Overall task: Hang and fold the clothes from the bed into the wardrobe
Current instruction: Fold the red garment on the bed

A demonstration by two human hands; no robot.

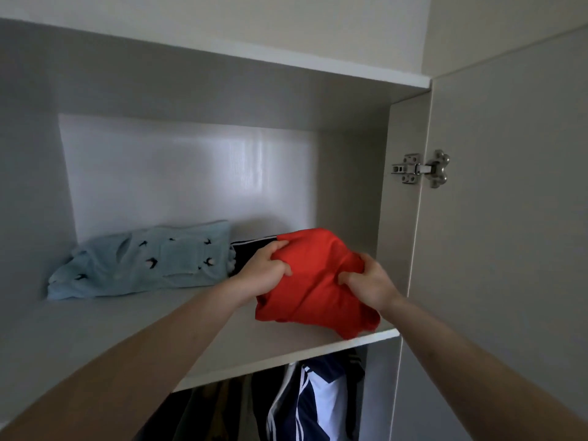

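Red folded garment [313, 281] is gripped at both sides by the left hand [264, 270] and right hand [370, 281], fingers clenched into the cloth, on the wardrobe shelf [133, 316] at lower centre-right, near a light blue garment [143, 265].

Built-in unit finished in pale grey-white laminate throughout. The upper compartment's back panel [191, 173] carries a soft vertical sheen at centre-right — daylight reflected, source not visible. Side walls and underside of the top board [222, 55] sit in shade. The shelf board [127, 329] shows a white front edge. On the right, an open door [509, 218] hangs from a metal hinge [421, 168] — screwed to the side panel. Above, a plain cream wall [286, 23].
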